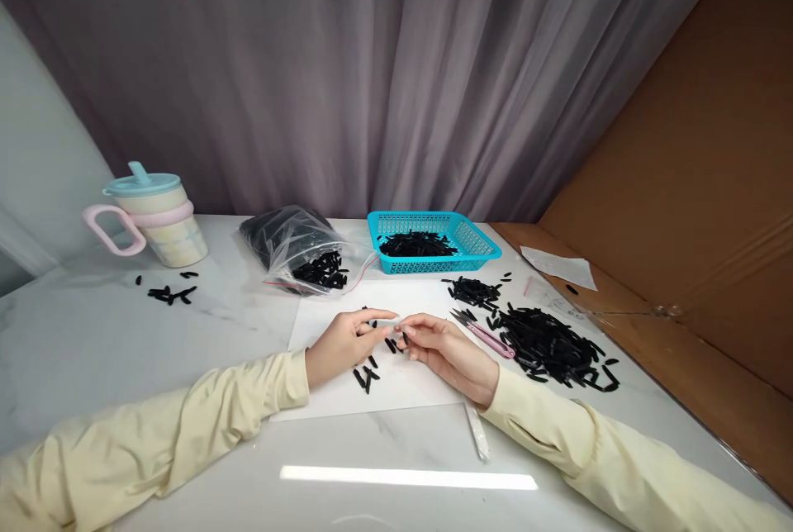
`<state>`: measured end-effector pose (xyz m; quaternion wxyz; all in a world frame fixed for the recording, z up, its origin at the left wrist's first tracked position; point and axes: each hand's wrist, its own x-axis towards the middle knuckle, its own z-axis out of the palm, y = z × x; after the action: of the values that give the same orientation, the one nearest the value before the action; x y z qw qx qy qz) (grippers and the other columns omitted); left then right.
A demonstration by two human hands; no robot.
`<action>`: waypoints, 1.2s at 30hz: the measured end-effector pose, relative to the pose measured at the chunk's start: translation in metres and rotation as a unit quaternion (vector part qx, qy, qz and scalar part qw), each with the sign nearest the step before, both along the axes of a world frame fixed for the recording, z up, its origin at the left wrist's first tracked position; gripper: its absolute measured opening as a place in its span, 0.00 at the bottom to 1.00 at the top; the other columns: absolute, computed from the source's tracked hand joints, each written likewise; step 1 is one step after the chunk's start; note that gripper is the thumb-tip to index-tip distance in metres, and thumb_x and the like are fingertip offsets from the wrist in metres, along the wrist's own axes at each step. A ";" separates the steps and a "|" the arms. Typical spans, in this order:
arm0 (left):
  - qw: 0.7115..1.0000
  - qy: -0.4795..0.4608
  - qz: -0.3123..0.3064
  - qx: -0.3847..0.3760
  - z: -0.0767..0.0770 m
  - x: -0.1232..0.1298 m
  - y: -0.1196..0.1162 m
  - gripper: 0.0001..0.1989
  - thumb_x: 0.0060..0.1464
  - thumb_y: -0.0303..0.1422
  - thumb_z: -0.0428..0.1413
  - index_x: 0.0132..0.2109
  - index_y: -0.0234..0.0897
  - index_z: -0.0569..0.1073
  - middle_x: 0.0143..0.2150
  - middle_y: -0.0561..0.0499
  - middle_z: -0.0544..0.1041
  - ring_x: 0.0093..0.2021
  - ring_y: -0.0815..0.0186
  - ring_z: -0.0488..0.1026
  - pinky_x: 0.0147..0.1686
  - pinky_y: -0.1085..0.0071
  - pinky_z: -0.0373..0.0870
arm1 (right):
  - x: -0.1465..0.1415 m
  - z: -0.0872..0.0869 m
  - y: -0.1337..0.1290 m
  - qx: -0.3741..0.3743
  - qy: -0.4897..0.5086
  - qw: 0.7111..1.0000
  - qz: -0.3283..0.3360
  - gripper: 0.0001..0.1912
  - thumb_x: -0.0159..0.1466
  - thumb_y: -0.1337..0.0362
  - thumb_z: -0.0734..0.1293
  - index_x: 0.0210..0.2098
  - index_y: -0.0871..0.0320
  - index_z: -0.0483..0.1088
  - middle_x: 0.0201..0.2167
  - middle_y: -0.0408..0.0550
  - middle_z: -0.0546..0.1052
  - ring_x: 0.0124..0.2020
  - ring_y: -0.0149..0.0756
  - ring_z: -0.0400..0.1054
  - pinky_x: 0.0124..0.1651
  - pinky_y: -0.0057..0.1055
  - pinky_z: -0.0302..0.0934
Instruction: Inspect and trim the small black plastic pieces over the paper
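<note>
My left hand (353, 342) and my right hand (439, 348) meet fingertip to fingertip above a white sheet (409, 396). The left thumb and forefinger point at the right fingers, and what is between them is too small to make out. A small black piece (405, 339) shows at my right fingertips, which are pinched together. Several loose black pieces (365, 379) lie on the sheet below and around my hands. Pink-handled snips (492, 340) rest just right of my right hand, beside a large heap of black pieces (548, 346).
A blue basket (434, 266) holding black pieces stands at the back, with a clear zip bag (297, 251) to its left. A lidded cup (164, 226) stands far left. Right are a smaller black heap (474, 292) and white paper (561, 268). A white strip (477, 431) lies in front.
</note>
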<state>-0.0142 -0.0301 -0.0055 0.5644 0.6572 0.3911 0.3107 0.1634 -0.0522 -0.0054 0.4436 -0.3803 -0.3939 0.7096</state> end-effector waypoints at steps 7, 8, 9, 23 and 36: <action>0.999 0.013 -0.032 0.020 -0.001 -0.001 0.000 0.23 0.51 0.42 0.52 0.44 0.25 0.74 0.14 0.61 0.52 0.16 0.75 0.47 0.16 0.76 0.44 | -0.002 -0.002 -0.005 0.103 -0.081 0.991 -0.021 0.16 0.49 0.63 0.74 0.33 0.59 0.66 0.21 0.39 0.73 0.25 0.28 0.67 0.35 0.28 0.61; 0.999 0.018 -0.040 0.027 -0.001 -0.001 0.000 0.22 0.51 0.42 0.52 0.42 0.25 0.75 0.14 0.61 0.52 0.17 0.75 0.47 0.17 0.76 0.44 | -0.003 -0.002 -0.005 0.112 -0.088 0.990 -0.021 0.17 0.49 0.62 0.74 0.32 0.59 0.64 0.20 0.38 0.72 0.25 0.28 0.68 0.35 0.28 0.61; 0.998 0.023 -0.046 0.034 0.000 -0.002 0.000 0.21 0.51 0.41 0.52 0.41 0.25 0.76 0.15 0.60 0.53 0.17 0.75 0.47 0.17 0.76 0.43 | -0.004 -0.003 -0.005 0.116 -0.089 0.989 -0.021 0.18 0.49 0.61 0.74 0.32 0.58 0.62 0.20 0.38 0.72 0.25 0.28 0.68 0.35 0.29 0.61; 0.993 0.063 -0.049 0.091 0.002 -0.003 -0.001 0.20 0.52 0.36 0.52 0.46 0.26 0.76 0.22 0.52 0.70 0.20 0.74 0.53 0.19 0.76 0.48 | -0.004 0.001 -0.006 0.100 -0.102 0.989 -0.038 0.21 0.49 0.57 0.74 0.33 0.58 0.61 0.21 0.39 0.73 0.24 0.30 0.69 0.38 0.31 0.62; 0.999 0.041 -0.006 0.004 0.000 -0.003 0.001 0.20 0.49 0.39 0.54 0.43 0.28 0.76 0.16 0.58 0.59 0.16 0.75 0.47 0.15 0.77 0.45 | 0.037 0.093 -0.020 0.295 -0.227 0.918 -0.136 0.25 0.65 0.54 0.58 0.15 0.59 0.63 0.13 0.40 0.65 0.19 0.27 0.62 0.38 0.32 0.63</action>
<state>-0.0168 -0.0287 -0.0050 0.5473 0.6742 0.4082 0.2816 0.2009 -0.0724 0.0872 0.5268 -0.4328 -0.6201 0.3881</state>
